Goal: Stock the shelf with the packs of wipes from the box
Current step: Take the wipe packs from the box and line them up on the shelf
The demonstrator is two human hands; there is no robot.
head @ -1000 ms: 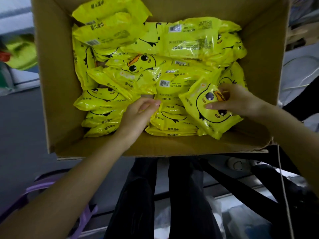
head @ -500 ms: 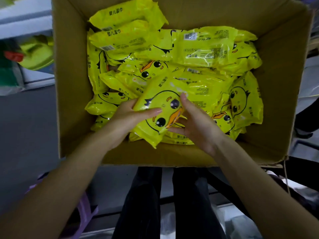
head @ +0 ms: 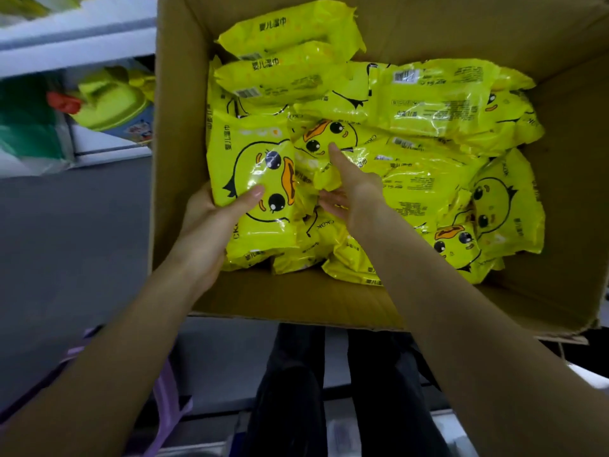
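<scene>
— Wipes pack (head: 260, 189) with the duck face sits at the lower left of the heap inside the cardboard box (head: 329, 301), its long axis running up and down the frame, tilted a little against the box's left wall.

— Which of the hands has it?

— The left hand (head: 211, 219): thumb pressed across the front film, fingers hidden behind, so it looks clamped on the lower left edge. The right hand (head: 349, 189) is just beside it, spread, forefinger stretched toward the upper middle, resting on the neighbouring packs and gripping nothing that I can see.

— And the shelf?

— A pale shelf (head: 75, 47) shows at the upper left of the frame, blurred, well apart from the box. So the pack would have to travel left and up, I'd judge, and the left hand is the nearer one.

— How will it handle?

— Glossy yellow film, crinkled, soft and pillowy; flat oblong shape. Slippery, probably.
</scene>
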